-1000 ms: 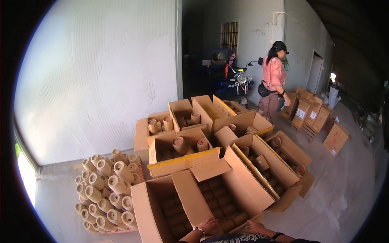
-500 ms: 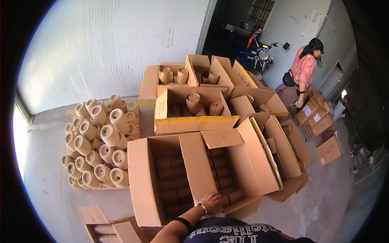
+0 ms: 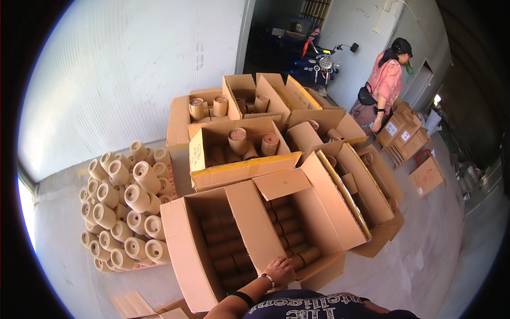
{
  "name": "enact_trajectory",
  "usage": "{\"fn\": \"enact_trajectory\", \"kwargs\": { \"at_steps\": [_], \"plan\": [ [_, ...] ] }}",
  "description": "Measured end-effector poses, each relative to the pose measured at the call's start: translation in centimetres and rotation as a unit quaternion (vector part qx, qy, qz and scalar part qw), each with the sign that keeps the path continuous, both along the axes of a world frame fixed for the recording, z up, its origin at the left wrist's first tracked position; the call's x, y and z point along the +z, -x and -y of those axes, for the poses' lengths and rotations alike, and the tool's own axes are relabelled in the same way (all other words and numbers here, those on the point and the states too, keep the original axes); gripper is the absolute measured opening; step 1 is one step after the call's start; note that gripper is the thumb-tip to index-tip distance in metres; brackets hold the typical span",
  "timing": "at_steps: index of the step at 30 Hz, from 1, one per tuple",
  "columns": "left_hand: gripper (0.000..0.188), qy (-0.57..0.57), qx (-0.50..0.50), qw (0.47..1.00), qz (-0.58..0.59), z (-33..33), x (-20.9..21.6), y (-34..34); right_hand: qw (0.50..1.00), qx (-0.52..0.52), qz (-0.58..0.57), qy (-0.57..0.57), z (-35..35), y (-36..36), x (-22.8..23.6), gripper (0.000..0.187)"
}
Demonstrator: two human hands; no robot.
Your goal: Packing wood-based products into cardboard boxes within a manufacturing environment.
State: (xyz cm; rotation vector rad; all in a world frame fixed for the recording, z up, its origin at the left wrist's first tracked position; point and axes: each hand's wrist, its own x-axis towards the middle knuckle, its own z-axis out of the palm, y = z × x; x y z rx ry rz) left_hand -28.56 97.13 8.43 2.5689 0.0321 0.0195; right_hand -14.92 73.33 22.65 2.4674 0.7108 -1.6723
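Note:
My left hand [image 3: 280, 271] is at the near end of a long cardboard flap [image 3: 254, 226], its fingers bent over the edge. A bracelet and a dark band are on that arm. The flap lies across a large open cardboard box [image 3: 178, 242] right in front of me. Rows of brown cylindrical pots [image 3: 226, 234] lie on their sides inside the box, on both sides of the flap. My right hand is out of view.
Pale round pots [image 3: 114, 212] are stacked at the left. Behind the near box stand several open boxes [image 3: 249, 167] with brown pots. At the right are a person in pink [image 3: 385, 80] and brown cartons [image 3: 406, 133]. A motorbike [image 3: 324, 64] is at the back.
The whole view has shifted, so the back boxes and the person appear further left. My left hand stays at the same flap. The small box at the lower left has mostly slipped out of view.

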Motion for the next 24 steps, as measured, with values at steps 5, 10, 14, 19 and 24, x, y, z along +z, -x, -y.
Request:
{"fn": "enact_trajectory", "kwargs": {
  "at_steps": [5, 10, 14, 19, 24],
  "plan": [
    [0.047, -0.014, 0.006, 1.000, 0.008, 0.7, -0.7, 0.2, 0.994, -0.069, -0.075, -0.035, -0.1, 1.8, 2.6, 0.036],
    [0.047, -0.042, -0.031, 0.991, -0.124, 0.8, 3.9, -1.3, 0.966, -0.134, -0.222, -0.014, 3.7, 1.4, -5.0, 0.036],
    [0.051, 0.112, 0.000, 0.947, -0.302, -0.9, 7.1, -6.1, 0.943, -0.216, -0.249, 0.047, 6.2, -0.7, -10.5, 0.029],
    [0.058, 0.148, 0.004, 0.967, -0.206, -1.6, 9.8, -12.5, 0.947, -0.293, -0.133, 0.002, 10.8, -3.4, -14.9, 0.031],
    [0.054, 0.090, -0.026, 0.985, -0.144, 1.1, 9.3, -21.3, 0.957, -0.282, -0.021, -0.057, 17.1, -3.3, -19.8, 0.026]
  ]
}}
